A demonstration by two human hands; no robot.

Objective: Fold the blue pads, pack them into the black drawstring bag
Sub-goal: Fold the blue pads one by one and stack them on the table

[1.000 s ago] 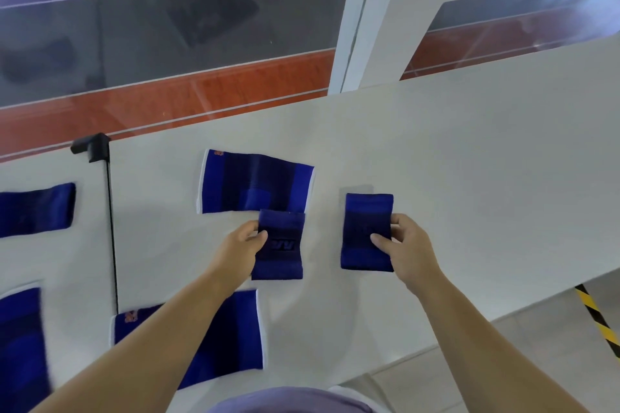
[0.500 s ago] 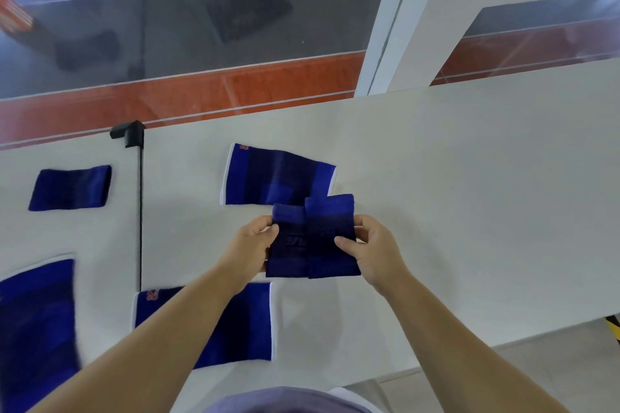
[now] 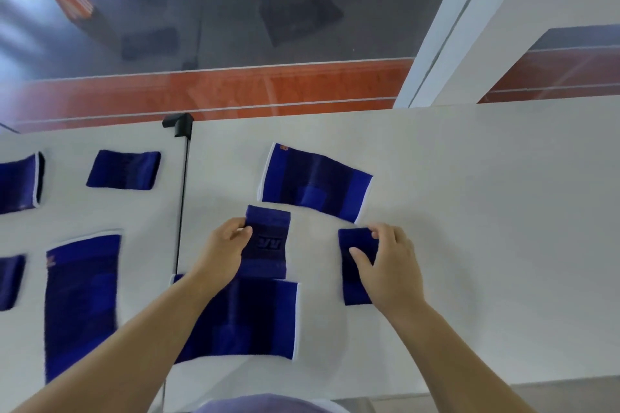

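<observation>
A: Where are the 2 small pads?

B: The left hand (image 3: pixel 224 246) pinches the small pad with the logo (image 3: pixel 268 243), which lies on the white table (image 3: pixel 469 211). The right hand (image 3: pixel 389 266) grips the other small pad (image 3: pixel 354 282), well apart from the first.

A: And the big ones?

B: One large pad (image 3: pixel 313 182) lies behind, one large pad (image 3: pixel 248 320) under the left forearm. I see no black bag.

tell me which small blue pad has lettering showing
The small pad held by the left hand: it shows dark lettering; the right hand's pad looks plain.
</observation>
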